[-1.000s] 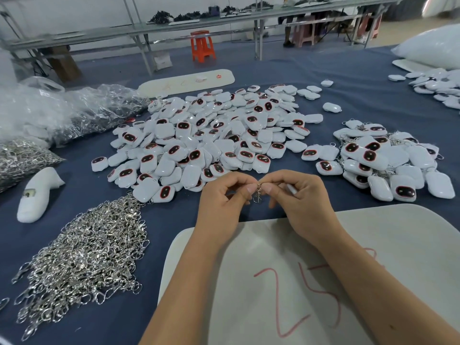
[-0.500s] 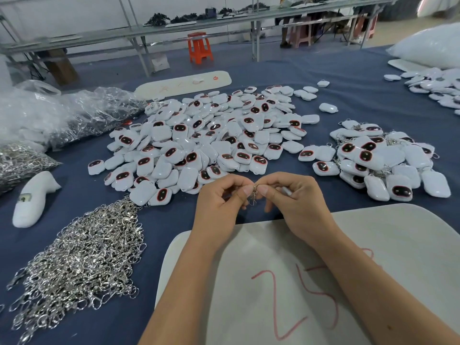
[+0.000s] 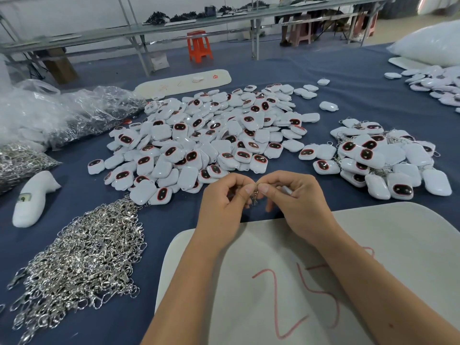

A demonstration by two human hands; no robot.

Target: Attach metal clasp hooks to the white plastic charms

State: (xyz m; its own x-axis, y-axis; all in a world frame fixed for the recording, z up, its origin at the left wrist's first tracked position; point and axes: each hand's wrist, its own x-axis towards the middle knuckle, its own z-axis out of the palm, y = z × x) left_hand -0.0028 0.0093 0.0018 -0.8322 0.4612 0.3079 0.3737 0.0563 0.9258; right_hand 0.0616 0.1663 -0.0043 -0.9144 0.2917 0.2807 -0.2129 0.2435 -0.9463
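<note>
Head view: left hand [image 3: 224, 202] and right hand [image 3: 296, 202] meet fingertip to fingertip, curled, both pinching a clasp hook [image 3: 255, 195] hanging between them; right palm holds a white charm [image 3: 286, 190]

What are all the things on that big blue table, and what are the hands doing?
charms, big pile: too many to count, white with dark faces, table middle
charms, smaller pile: many, white, some with metal rings showing, right
charms, far pile: many, white, far right edge
clasp hooks, loose heap: too many to count, silver, near left
plastic bags: clear, far left
white board: one, red "25" written on it, near, under the arms
long white board: one, behind the big pile
white moulded piece: one, left
orange stool: one, background
left hand: pinches the clasp hook
right hand: pinches the same hook, holds a white charm
</note>
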